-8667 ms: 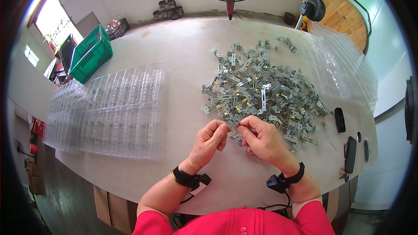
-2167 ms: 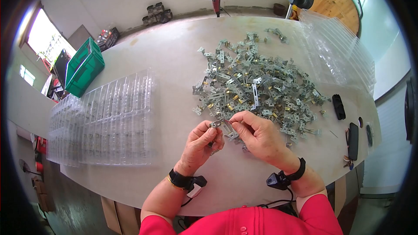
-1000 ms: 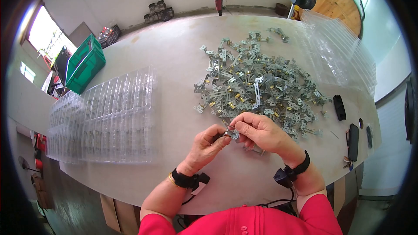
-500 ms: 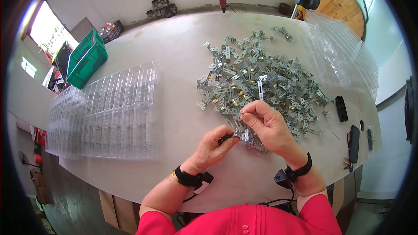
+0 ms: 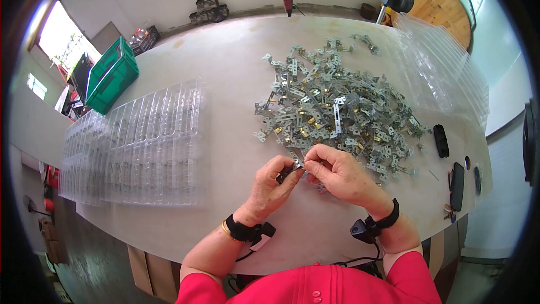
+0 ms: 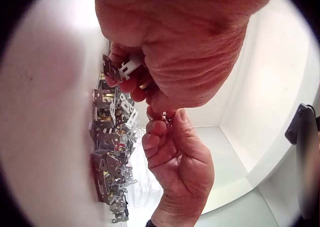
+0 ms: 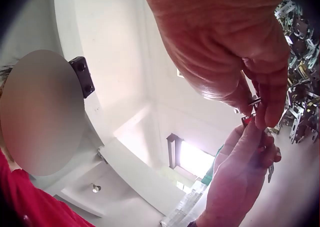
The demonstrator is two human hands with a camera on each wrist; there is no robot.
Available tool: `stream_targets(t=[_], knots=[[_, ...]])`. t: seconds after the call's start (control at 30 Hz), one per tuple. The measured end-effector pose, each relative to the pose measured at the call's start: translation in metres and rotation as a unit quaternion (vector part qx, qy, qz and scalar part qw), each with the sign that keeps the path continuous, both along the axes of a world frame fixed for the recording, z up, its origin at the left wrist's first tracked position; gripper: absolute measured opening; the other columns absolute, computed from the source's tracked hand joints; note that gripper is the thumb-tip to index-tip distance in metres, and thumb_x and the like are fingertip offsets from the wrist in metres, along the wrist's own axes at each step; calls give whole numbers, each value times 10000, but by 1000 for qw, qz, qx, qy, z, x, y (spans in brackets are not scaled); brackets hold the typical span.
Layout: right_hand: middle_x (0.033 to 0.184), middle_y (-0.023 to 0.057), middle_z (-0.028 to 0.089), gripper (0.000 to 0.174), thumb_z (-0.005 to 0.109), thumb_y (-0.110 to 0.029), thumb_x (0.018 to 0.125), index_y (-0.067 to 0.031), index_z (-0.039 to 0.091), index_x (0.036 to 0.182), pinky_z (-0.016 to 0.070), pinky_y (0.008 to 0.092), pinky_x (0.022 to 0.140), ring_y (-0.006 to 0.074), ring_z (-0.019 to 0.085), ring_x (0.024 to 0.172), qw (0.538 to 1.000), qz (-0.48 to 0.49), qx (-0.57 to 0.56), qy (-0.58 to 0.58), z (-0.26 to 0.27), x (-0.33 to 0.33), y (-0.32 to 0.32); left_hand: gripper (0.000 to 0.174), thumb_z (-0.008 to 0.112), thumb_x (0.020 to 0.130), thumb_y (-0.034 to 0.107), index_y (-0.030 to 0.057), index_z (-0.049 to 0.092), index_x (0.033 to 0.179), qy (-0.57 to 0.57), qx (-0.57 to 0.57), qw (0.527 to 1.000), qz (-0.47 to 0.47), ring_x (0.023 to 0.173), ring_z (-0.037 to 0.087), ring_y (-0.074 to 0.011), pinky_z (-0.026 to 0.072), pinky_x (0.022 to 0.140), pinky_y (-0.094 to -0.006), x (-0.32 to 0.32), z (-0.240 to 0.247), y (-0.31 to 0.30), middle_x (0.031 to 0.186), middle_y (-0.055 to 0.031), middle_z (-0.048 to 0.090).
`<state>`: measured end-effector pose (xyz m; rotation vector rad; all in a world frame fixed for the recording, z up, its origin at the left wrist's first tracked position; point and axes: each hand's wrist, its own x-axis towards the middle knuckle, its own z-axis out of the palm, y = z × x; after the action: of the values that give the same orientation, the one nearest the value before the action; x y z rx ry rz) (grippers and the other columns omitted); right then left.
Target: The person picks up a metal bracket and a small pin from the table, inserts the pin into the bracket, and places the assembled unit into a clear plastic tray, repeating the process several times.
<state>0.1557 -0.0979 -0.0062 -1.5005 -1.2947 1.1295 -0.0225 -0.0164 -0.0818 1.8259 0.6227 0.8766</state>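
Note:
My left hand (image 5: 271, 184) grips a slotted metal bracket (image 5: 297, 161), its fingers curled round the part and thumb along its near side. Pressed close against that end, my right hand (image 5: 339, 175) pinches a small metal piece (image 7: 255, 102) between thumb and fingertips; its exact kind is too small to tell. In the left wrist view the bracket's pale slotted arm (image 6: 131, 67) sticks out past my fingers. Just beyond both hands lies a wide heap of similar metal brackets (image 5: 337, 115), some with brass-coloured parts.
Clear plastic compartment trays (image 5: 154, 146) holding rows of parts stand at left, near a green crate (image 5: 114, 73). More clear trays (image 5: 444, 76) lie at the back right. A black case (image 5: 440, 141) and a dark elongated case (image 5: 457, 186) sit at the table's right side.
Half a second ago my right hand was higher, apart from the bracket at the heap's near edge. It has since come down and left to meet the bracket, which my left hand has tilted.

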Motion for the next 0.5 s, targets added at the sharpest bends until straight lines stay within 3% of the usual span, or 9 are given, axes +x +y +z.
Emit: stream_targets(t=[0.1, 0.17, 0.2, 0.27, 0.3, 0.37, 0.5], knots=[[816, 49, 639, 134, 589, -131, 1002, 0, 607, 977, 512, 284, 685, 111, 630, 734, 999, -18, 26, -6, -4, -1, 0, 137, 744, 909, 97, 36, 643, 979, 11, 8, 1000, 1, 689, 489, -55, 422, 608, -239, -1, 1, 1, 780, 27, 583], [815, 50, 634, 125, 590, -121, 1000, 0, 603, 972, 511, 281, 681, 111, 625, 725, 999, -21, 38, -11, -6, 0, 1, 249, 775, 873, 118, 34, 638, 1063, 16, 7, 1000, -8, 804, 561, -97, 476, 716, -269, -1, 7, 1, 902, -6, 625], [808, 45, 628, 115, 591, -114, 999, -2, 597, 974, 510, 275, 676, 106, 619, 720, 999, -39, 34, 6, -6, 0, 1, 249, 775, 873, 118, 34, 638, 1063, 15, 8, 1000, -6, 804, 561, -97, 476, 716, -269, 0, 8, 1, 902, -6, 625], [801, 40, 622, 104, 592, -107, 999, -5, 591, 976, 509, 269, 671, 102, 613, 715, 998, -55, 32, 21, -5, 1, 2, 383, 759, 856, 91, 24, 589, 1193, -7, 28, 1000, 5, 985, 583, -142, 479, 881, -302, 0, 11, 2, 1060, -47, 617], [804, 31, 622, 102, 587, -110, 1005, -10, 586, 985, 514, 261, 676, 94, 614, 723, 996, -73, 38, 29, -4, 2, 3, 383, 759, 856, 91, 24, 589, 1193, -8, 30, 999, 7, 985, 583, -142, 479, 881, -302, 0, 10, 2, 1060, -47, 617], [807, 22, 622, 99, 582, -113, 1012, -15, 581, 993, 518, 254, 680, 86, 614, 730, 994, -88, 47, 37, -3, 3, 4, 451, 709, 863, 49, 12, 530, 1275, -26, 13, 999, 24, 1107, 561, -164, 443, 989, -326, -1, 7, 3, 1163, -74, 586], [829, 11, 633, 109, 575, -135, 1024, -26, 577, 1013, 533, 248, 702, 79, 622, 753, 992, -98, 49, 64, -3, 6, 4, 436, 663, 872, 27, 3, 515, 1282, -43, -1, 999, 26, 1116, 555, -158, 437, 1004, -332, -4, 3, 7, 1185, -74, 582]])
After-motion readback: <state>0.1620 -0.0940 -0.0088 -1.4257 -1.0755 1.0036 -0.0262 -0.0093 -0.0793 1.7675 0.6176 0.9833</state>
